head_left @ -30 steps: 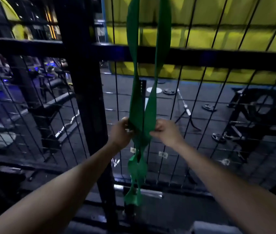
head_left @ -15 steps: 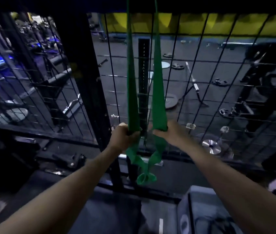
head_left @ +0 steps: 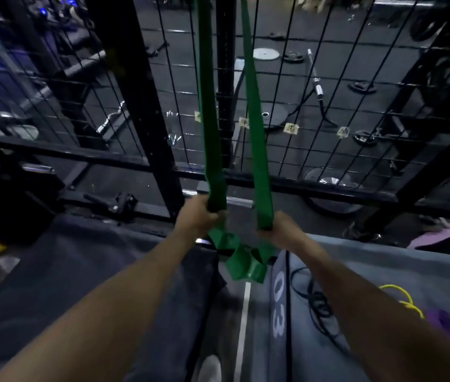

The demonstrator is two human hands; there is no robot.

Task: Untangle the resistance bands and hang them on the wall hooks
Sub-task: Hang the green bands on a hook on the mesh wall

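Note:
A wide green resistance band (head_left: 207, 111) hangs down in front of the black wire mesh wall (head_left: 328, 106) as two straight strands; its top runs out of view, so whatever it hangs from is hidden. My left hand (head_left: 199, 217) grips the left strand. My right hand (head_left: 280, 227) grips the right strand at about the same height. Below my hands the band's bottom end is folded and twisted into a crumpled bend.
A thick black post (head_left: 132, 100) stands left of the band. Grey padded boxes sit below, the right one marked "03" (head_left: 279, 304), with a black cable and a yellow cord (head_left: 402, 299) on it. Weight plates and bars lie on the floor beyond the mesh.
My hands have slid down the band and moved apart, separating the two strands. The view has tilted downward, and the twisted bottom end now sits lower and shorter.

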